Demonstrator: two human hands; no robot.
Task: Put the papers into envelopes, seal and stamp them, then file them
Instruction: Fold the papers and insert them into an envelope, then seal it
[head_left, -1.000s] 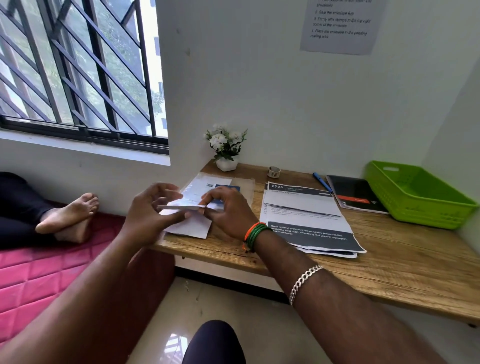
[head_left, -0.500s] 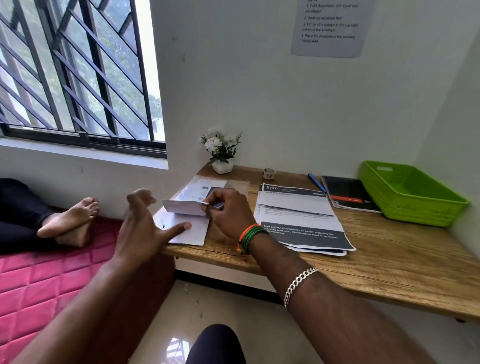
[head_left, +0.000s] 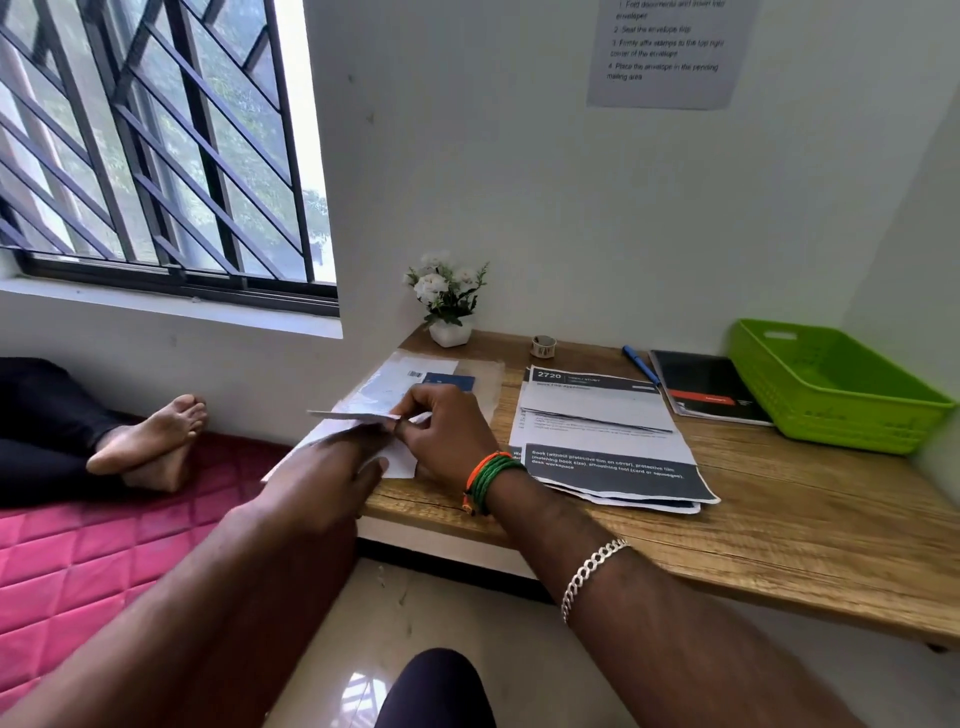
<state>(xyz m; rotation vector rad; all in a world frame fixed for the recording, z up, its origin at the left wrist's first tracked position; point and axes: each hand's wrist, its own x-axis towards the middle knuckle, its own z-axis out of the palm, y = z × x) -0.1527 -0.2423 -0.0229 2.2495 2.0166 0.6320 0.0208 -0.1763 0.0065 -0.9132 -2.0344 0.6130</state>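
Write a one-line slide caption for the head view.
Both hands work a white envelope over the wooden desk: right hand pinches its edge, left hand blurred beneath, printed papers waiting alongside.

I have just one camera, and it sits on the person's head. It looks forward and down, from above the wooden desk (head_left: 779, 545). Both arms reach out from the bottom edge, so the hands are close to me. The desk and the white wall (head_left: 519, 182) behind it are a bit farther. The wide lens also takes in the window (head_left: 156, 145) on the left.
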